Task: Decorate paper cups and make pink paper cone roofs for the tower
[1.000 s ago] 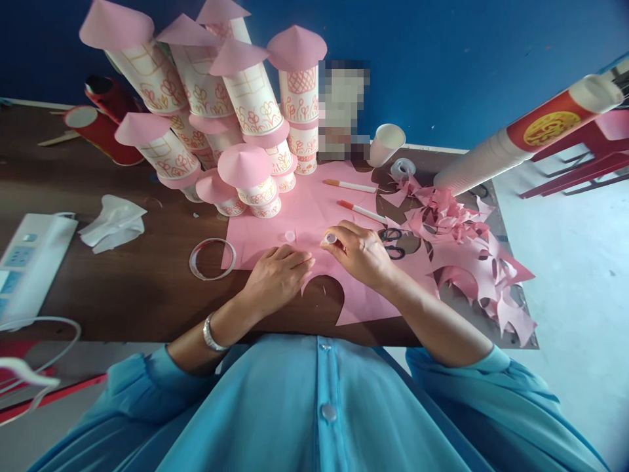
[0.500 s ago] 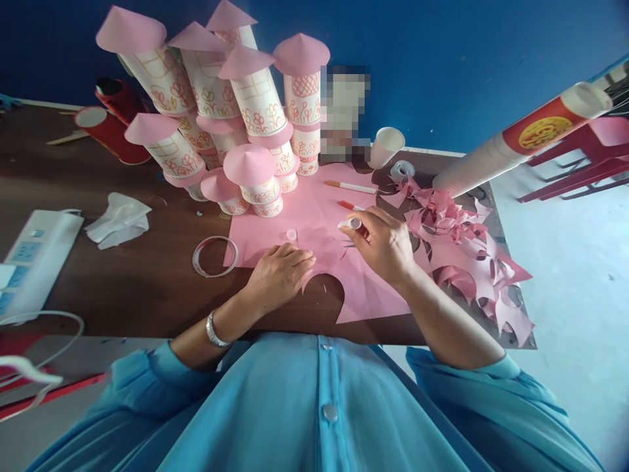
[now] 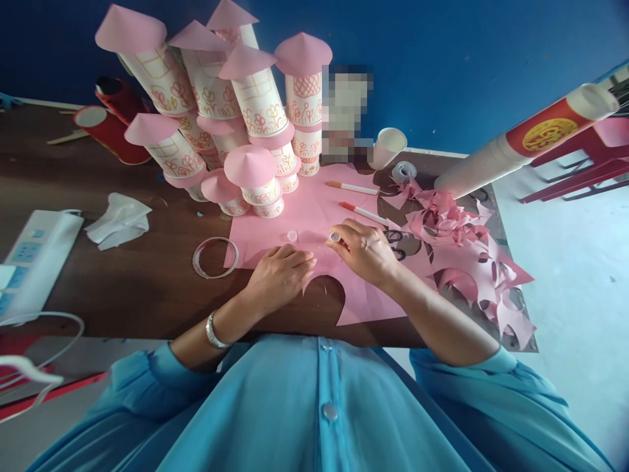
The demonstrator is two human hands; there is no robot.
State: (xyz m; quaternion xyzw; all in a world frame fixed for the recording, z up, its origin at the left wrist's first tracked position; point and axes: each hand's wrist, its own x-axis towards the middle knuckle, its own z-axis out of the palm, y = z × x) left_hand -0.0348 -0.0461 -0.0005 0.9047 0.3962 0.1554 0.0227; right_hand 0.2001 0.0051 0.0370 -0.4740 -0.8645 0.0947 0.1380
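Note:
My right hand (image 3: pixel 366 252) pinches a small white glue stick (image 3: pixel 335 237) just above a pink paper sheet (image 3: pixel 339 295). Palm down, my left hand (image 3: pixel 282 272) rests on the sheet's lower left, fingers stretched out flat; whatever lies beneath the palm is hidden. A small pale cap (image 3: pixel 291 236) lies on the sheet above my left hand. Beside my right wrist are the dark handles of a pair of scissors (image 3: pixel 394 245). A red-tipped marker (image 3: pixel 363 213) and an orange-tipped marker (image 3: pixel 351 188) lie farther back on the sheet.
Drawn-on paper cups with pink cone roofs (image 3: pixel 250 167) stand stacked as towers behind. Pink scraps (image 3: pixel 462 255) heap at right, below a long leaning stack of cups (image 3: pixel 476 170). A tape roll (image 3: pixel 215 257), tissue (image 3: pixel 118 221) and power strip (image 3: pixel 46 262) lie left.
My right hand has moved left and slightly down with the glue stick, nearer my left hand. The scissors' handles and more of the red-tipped marker now show. My left hand has stayed put.

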